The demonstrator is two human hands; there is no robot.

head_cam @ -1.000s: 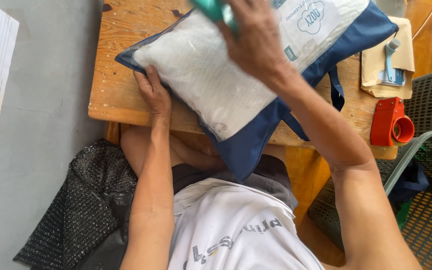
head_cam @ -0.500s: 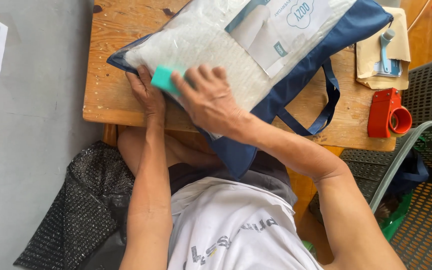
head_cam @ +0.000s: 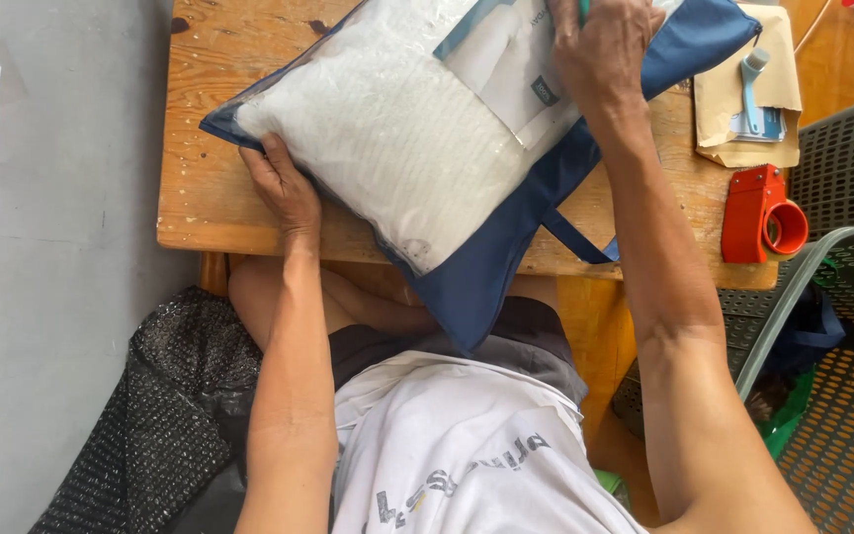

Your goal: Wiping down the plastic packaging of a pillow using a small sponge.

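A clear plastic bag with navy blue trim (head_cam: 417,148) lies on a small wooden table (head_cam: 200,198), a white quilted fill inside and a paper label under the plastic. One corner of the bag hangs over the near table edge. My left hand (head_cam: 284,190) presses flat on the bag's near left edge. My right hand (head_cam: 600,44) is at the bag's far right part, on the label, closed on a green sponge of which only a sliver shows at the top edge.
A red tape dispenser (head_cam: 763,218) stands at the table's right edge. Behind it a brown envelope (head_cam: 755,99) carries a small blue tool. A grey perforated crate (head_cam: 842,316) sits to the right, a black mesh sheet (head_cam: 165,415) on the floor to the left.
My right hand swept the green sponge from the bag's top down to its near left part, then back up to the far right. My left hand stayed on the bag's edge.
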